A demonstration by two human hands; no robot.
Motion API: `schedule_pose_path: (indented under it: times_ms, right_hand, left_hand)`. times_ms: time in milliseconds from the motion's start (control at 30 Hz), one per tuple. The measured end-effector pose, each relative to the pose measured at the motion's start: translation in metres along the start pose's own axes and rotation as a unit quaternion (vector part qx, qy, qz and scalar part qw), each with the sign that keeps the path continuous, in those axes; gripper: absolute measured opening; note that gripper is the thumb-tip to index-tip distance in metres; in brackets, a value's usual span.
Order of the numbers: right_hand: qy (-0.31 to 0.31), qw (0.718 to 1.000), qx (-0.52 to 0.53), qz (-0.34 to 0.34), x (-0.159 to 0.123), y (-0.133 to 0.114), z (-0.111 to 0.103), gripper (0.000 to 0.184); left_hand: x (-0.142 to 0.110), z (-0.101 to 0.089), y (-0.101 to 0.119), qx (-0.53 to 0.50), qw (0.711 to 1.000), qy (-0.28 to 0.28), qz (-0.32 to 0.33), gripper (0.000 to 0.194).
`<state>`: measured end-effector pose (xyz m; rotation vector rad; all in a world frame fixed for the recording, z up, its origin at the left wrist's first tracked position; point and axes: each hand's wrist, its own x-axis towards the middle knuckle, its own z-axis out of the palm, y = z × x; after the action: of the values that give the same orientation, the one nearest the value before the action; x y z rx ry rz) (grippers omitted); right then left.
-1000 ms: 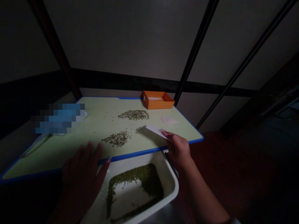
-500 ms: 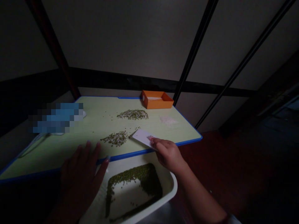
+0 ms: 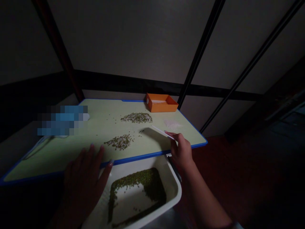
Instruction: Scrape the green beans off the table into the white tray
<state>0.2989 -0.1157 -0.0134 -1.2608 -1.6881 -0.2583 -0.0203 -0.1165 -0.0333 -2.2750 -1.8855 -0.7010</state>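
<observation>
My right hand (image 3: 181, 150) pinches a thin white scraper card (image 3: 163, 132), which is tilted almost edge-on above the pale green tabletop (image 3: 95, 109). Left of the card lies a near pile of small green beans mixed with pale grains (image 3: 119, 142), and a few strays are scattered between them. Farther back is a second mixed pile (image 3: 137, 117). A small heap of white, rice-like grains (image 3: 172, 124) sits at the right. Fingers spread, my left hand (image 3: 83, 175) rests at the table's front edge, its thumb by the tub, holding nothing.
Below the table's blue front edge (image 3: 140, 157) stands a white tub (image 3: 175, 190) with green beans along its sides. An orange open box (image 3: 163, 107) is at the back right. At the left lies a blurred-out blue object (image 3: 64, 119) with a cable. Wall panels rise behind.
The card swung left and down toward the near pile, showing its flat face, then came back right and tilted edge-on. My left hand has stayed in place.
</observation>
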Motion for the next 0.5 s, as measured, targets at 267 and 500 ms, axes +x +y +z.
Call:
schedule_pose_path:
  times_ms: [267,500]
  right_hand:
    - [-0.081,0.975,0.103,-0.181,-0.003,-0.03,0.009,0.026]
    - [-0.108,0.976,0.034,-0.184,-0.009,-0.03,0.008,0.025]
  left_hand:
    - [0.0,0.002,-0.004,0.013,1.0,0.0,0.005,0.066]
    - [-0.002,0.002,-0.004,0.023,1.0,0.008,0.014,0.063]
